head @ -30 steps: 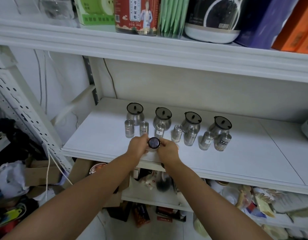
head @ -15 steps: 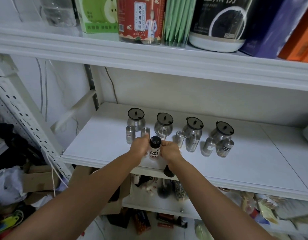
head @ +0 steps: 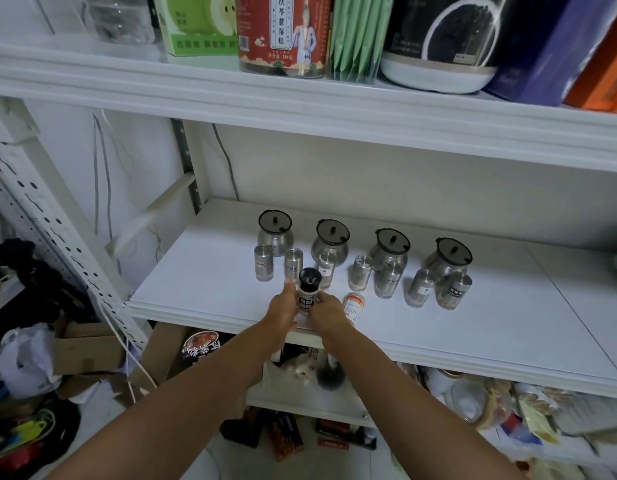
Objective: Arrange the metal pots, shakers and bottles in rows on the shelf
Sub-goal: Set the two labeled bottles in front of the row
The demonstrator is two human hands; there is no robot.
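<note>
Hands meet near the front of the white shelf (head: 473, 327). The left hand (head: 282, 312) and right hand (head: 329, 312) pinch a small black-capped bottle (head: 308, 296) between them, fingers curled against its sides. The bottle stands upright, though its base is hidden, so it may or may not touch the board. An orange-capped bottle (head: 353, 306) leans just beside the right hand. Behind them stand a row of metal shakers (head: 263, 267) and, farther back, four lidded metal pots (head: 275, 233).
</note>
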